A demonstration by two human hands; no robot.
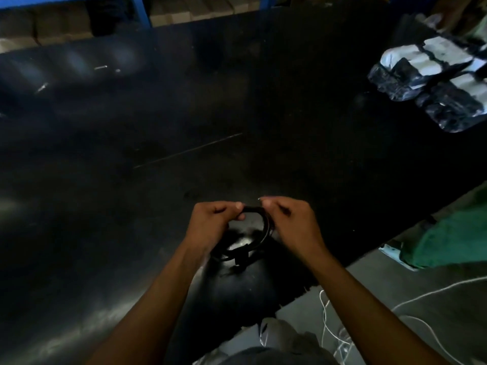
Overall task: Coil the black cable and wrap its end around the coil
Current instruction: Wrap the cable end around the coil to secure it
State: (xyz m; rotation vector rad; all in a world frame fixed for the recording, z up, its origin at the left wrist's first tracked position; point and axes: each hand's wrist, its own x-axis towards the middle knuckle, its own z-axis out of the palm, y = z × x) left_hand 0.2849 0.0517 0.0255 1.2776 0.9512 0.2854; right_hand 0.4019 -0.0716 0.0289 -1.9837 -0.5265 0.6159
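The black cable [264,227] is wound into a small round coil held just above the dark table [158,154], near its front edge. My left hand [210,222] grips the coil's left side, thumb and forefinger pinching its top. My right hand [292,219] pinches the coil's upper right, fingers closed on the strand there. A short black piece crosses the coil's lower rim. Where the cable's end lies is hard to tell against the dark surface.
Plastic-wrapped bundles [432,80] lie at the table's far right. A green cloth [453,235] sits off the right edge. White cords [342,327] trail on the floor below. Blue shelving [139,9] stands behind the table. Small bright bits [100,67] lie far left.
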